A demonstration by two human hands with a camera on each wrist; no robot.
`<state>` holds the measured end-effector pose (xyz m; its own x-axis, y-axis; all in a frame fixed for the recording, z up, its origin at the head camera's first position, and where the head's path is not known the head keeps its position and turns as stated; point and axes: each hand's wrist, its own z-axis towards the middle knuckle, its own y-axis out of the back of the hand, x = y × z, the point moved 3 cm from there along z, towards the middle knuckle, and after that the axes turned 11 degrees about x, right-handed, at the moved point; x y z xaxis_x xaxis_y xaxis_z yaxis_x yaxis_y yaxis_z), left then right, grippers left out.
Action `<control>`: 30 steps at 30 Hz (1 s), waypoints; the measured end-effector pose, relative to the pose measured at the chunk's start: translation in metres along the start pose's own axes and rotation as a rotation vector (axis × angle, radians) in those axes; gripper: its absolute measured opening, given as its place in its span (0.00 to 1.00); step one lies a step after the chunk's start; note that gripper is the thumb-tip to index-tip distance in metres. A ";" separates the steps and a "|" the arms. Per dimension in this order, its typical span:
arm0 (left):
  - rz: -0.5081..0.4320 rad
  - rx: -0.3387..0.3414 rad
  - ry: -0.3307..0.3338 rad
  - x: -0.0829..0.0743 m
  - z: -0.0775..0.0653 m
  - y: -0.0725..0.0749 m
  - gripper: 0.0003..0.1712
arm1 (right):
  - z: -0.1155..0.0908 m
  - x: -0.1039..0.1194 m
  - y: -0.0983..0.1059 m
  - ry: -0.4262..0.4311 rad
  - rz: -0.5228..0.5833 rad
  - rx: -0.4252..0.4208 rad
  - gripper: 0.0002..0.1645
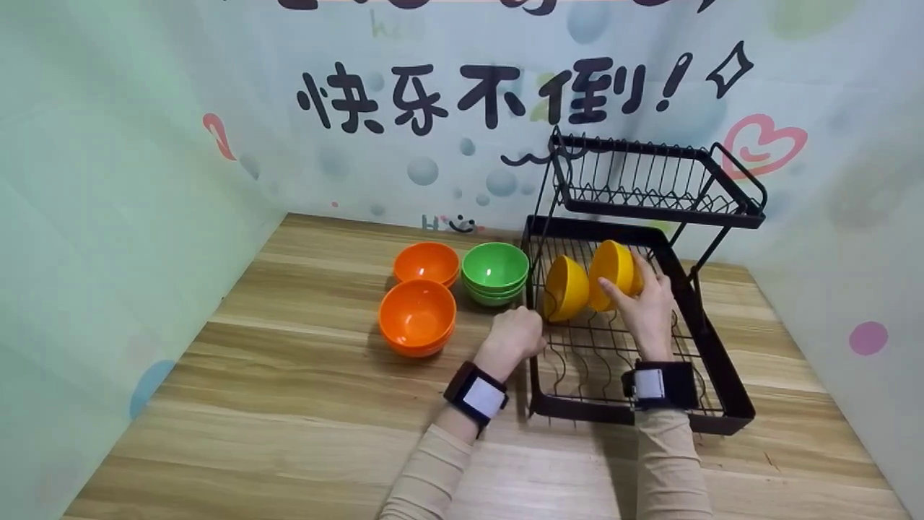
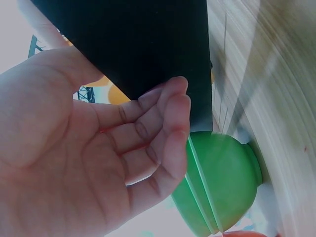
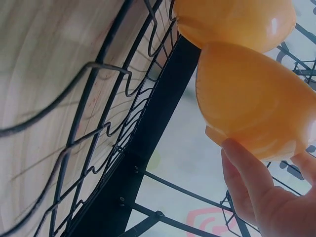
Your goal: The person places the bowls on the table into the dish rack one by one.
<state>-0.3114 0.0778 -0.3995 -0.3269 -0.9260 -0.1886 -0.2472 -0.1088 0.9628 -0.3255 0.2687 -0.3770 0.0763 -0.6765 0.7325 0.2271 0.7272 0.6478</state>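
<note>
My right hand (image 1: 649, 310) grips a yellow bowl (image 1: 611, 274) tipped on its side over the lower tier of a black dish rack (image 1: 642, 414). In the right wrist view, fingers pinch that yellow bowl (image 3: 252, 98) near its foot. Just left of it, another yellow bowl (image 1: 567, 289) stands on edge in the rack; the two look close or touching. My left hand (image 1: 514, 334) holds the rack's left side. Its curled fingers (image 2: 173, 111) press against the black side panel (image 2: 163, 44) in the left wrist view.
Left of the rack sit stacked green bowls (image 1: 495, 267). Beside them are two stacks of orange bowls, one at the back (image 1: 426, 263) and one in front (image 1: 417, 315). The rack's wire upper tier (image 1: 657, 213) overhangs the back. A printed cloth (image 1: 404, 173) stands behind.
</note>
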 end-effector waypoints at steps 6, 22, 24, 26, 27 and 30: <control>-0.004 -0.002 -0.004 -0.001 -0.001 0.000 0.14 | 0.000 -0.002 0.000 -0.025 -0.025 0.042 0.44; 0.009 -0.004 0.005 0.000 0.001 -0.001 0.15 | 0.008 -0.008 -0.011 -0.024 -0.124 0.129 0.45; 0.011 -0.005 0.007 0.000 0.000 -0.001 0.15 | 0.009 -0.009 -0.012 -0.026 -0.138 0.131 0.45; 0.011 -0.006 0.008 0.000 0.001 -0.001 0.15 | 0.009 -0.010 -0.014 -0.027 -0.149 0.136 0.45; 0.010 -0.006 0.007 0.000 0.001 -0.001 0.16 | 0.009 -0.010 -0.014 -0.025 -0.154 0.140 0.46; 0.009 -0.009 0.003 0.000 0.000 -0.001 0.16 | 0.009 -0.010 -0.016 -0.018 -0.161 0.149 0.46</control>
<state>-0.3112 0.0783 -0.4002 -0.3265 -0.9281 -0.1790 -0.2358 -0.1034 0.9663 -0.3387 0.2649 -0.3930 0.0331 -0.7842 0.6196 0.0884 0.6198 0.7798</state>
